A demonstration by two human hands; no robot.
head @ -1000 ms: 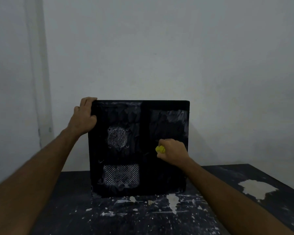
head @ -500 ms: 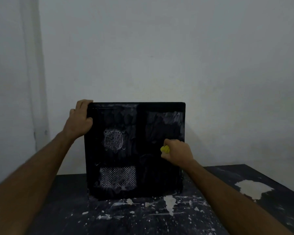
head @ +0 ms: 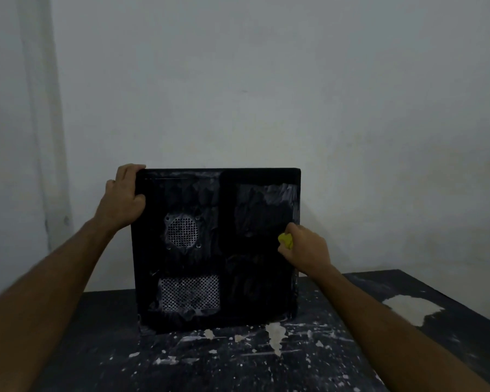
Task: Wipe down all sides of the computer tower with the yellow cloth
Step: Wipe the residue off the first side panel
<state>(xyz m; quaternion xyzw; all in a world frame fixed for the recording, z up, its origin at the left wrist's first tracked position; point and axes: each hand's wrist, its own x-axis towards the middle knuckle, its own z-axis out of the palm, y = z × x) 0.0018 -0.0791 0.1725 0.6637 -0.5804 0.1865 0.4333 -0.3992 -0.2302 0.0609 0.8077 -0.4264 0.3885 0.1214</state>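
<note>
Closest to the camera are two bare forearms reaching in from the bottom corners, over a dark table (head: 450,329) that's splattered with white flecks and has a bigger pale patch peeled off on the right side.

A bit further in, the right hand (head: 306,251) is balled up around the yellow cloth (head: 285,241). Only a small lump of cloth pokes out on the thumb side, and it's pressed against the side panel of the computer tower (head: 249,281), about halfway up and close to the right edge.

The tower is black and stands upright on the table, broad side facing the camera. That panel is streaky with grey dust smears, has a round mesh vent in the left half and a rectangular mesh vent below it near the bottom.

The left hand (head: 122,198) is higher up and further back, gripping the top left corner of the case, fingers hooked over the top edge and thumb on the front face. So the tower sits right between the two hands, one holding the upper left, one pressing low right.

Behind all that it's just a plain pale wall (head: 266,80) with a vertical strip running down the left.
</note>
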